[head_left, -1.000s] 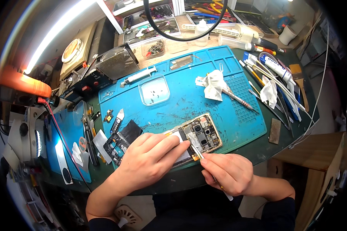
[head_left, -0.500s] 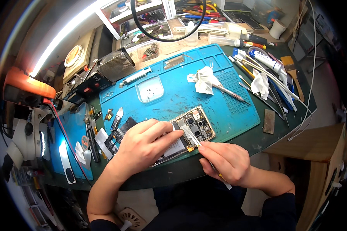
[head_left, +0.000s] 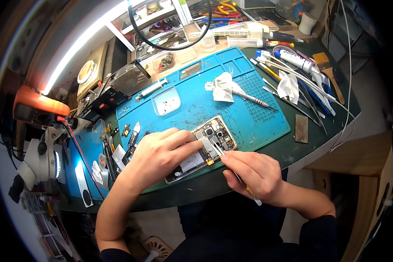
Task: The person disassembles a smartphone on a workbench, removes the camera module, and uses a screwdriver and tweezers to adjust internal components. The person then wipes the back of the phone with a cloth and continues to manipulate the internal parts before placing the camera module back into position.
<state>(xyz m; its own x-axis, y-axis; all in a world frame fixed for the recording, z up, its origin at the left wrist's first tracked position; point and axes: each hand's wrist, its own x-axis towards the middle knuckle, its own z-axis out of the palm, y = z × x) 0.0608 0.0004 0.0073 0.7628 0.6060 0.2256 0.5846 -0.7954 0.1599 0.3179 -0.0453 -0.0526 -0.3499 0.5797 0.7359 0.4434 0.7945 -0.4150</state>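
Observation:
An opened phone [head_left: 232,139] lies tilted at the near edge of the blue mat, its camera modules [head_left: 209,131], board and dark battery [head_left: 190,163] exposed. A flat grey plate [head_left: 208,147] sits beside the cameras, and a small yellow-orange flex piece [head_left: 210,162] sticks out at the near edge. My left hand [head_left: 163,153] bends over the phone with thumb and fingertips closed at the plate's left side; whatever they pinch is hidden. Metal tweezers [head_left: 241,178] are gripped in my right hand [head_left: 258,175], their prongs slightly apart, reaching over the plate.
On the mat [head_left: 183,102] are a clear tray [head_left: 166,101] of small parts and a crumpled tissue [head_left: 223,87] by a pen-like tool [head_left: 253,98]. Swabs, tweezers and a brush [head_left: 329,72] crowd the right. An orange meter [head_left: 39,105] and loose phone parts stand left.
The whole view has shifted slightly. The tweezers' prongs now show apart over the grey plate, where before they reached a whitish, glinting piece. My left hand stays at the phone.

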